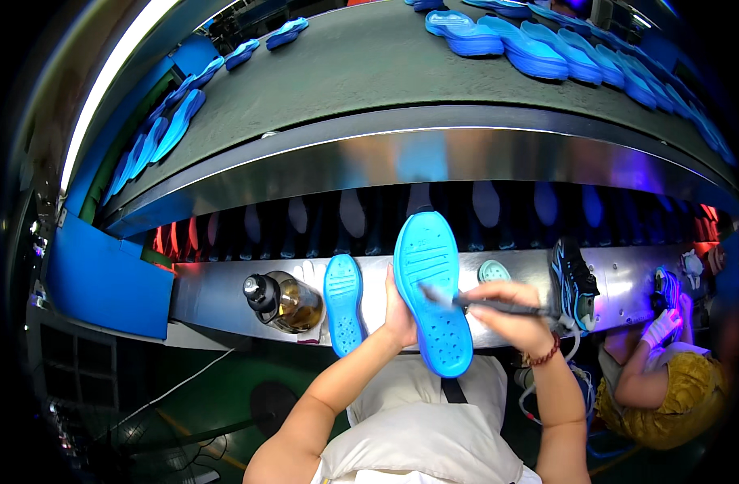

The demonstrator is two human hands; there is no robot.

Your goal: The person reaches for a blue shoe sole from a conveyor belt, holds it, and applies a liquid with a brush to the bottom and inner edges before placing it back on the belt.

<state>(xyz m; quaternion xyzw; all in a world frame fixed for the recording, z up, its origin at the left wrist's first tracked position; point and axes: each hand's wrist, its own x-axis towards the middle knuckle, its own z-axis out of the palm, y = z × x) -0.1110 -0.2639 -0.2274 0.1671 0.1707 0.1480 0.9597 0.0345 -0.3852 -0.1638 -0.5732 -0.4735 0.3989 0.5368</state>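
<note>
1. Two hands work in the head view: the left hand grips a bright blue shoe sole by its left edge, thumb along the side
2. That sole is held up at centre, in front of a metal ledge, patterned face showing
3. The right hand is closed around a dark-handled brush; its blurred tip is at the sole's middle, though I cannot tell if it touches
4. On the ledge: a second blue sole, a bottle left of it, a pale green round piece and a black-and-blue shoe to the right
5. Beyond, more blue soles line a dark green belt
6. Far right, a co-worker in yellow sits
</note>
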